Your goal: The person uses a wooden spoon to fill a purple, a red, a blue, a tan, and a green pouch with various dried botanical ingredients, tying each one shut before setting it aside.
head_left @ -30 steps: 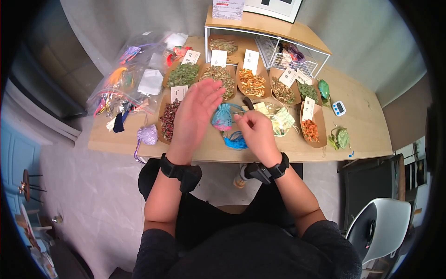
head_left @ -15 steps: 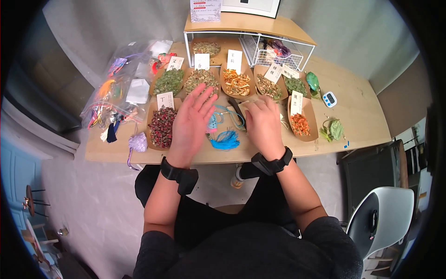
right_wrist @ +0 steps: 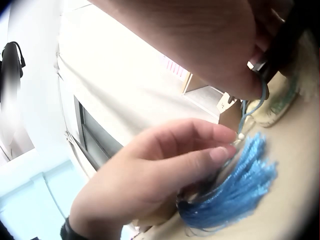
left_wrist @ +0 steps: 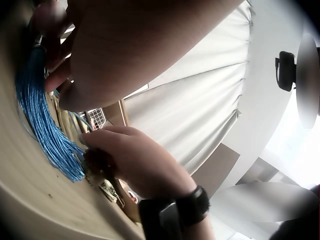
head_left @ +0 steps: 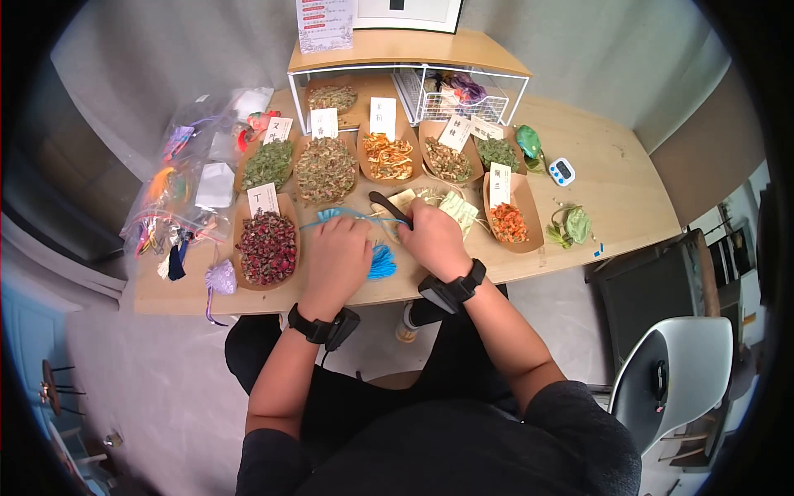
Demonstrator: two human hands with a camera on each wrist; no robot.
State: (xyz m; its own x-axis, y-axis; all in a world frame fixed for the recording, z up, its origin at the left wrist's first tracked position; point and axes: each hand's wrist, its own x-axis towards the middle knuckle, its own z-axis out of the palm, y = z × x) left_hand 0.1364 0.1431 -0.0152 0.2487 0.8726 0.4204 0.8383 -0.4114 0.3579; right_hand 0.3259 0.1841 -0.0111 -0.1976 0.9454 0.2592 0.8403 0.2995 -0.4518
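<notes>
The blue tassel [head_left: 382, 262] lies on the table [head_left: 620, 178] beside the left hand [head_left: 337, 258], whose thumb and finger pinch the cord [right_wrist: 257, 106]. The right hand's [head_left: 436, 240] curled fingers seem to grip the dark-handled tool [head_left: 388, 207]; the looping cord could snag there. A sideways swing could jolt the tray [head_left: 292, 213], scattering buds [head_left: 266, 248].

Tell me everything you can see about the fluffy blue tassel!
The blue tassel is a thick bunch of thin, shiny strands, like silky thread. It lies on its side on the wooden table, loose ends fanned out, right beside the left hand. Whether the hand touches its top is hard to tell.
</notes>
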